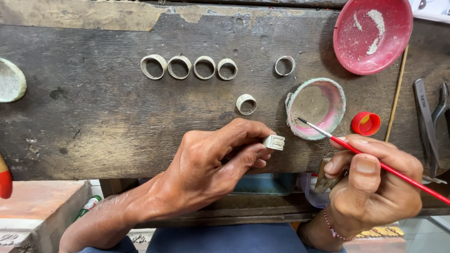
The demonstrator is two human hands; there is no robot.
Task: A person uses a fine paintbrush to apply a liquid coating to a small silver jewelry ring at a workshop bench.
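Observation:
My left hand pinches a pale, flat-topped ring between thumb and fingertips, just above the bench's front edge. My right hand holds a thin red paintbrush like a pen. Its dark tip points up-left into a small pink bowl crusted with grey-green paste. The brush tip and the held ring are a short way apart. Several pale rings lie in a row at the back of the dark wooden bench, one more ring lies to their right, and another ring lies nearer my left hand.
A larger red bowl with white powder sits at the back right. A red bottle cap, a thin wooden stick and dark pliers lie on the right. A pale dish is at the left edge.

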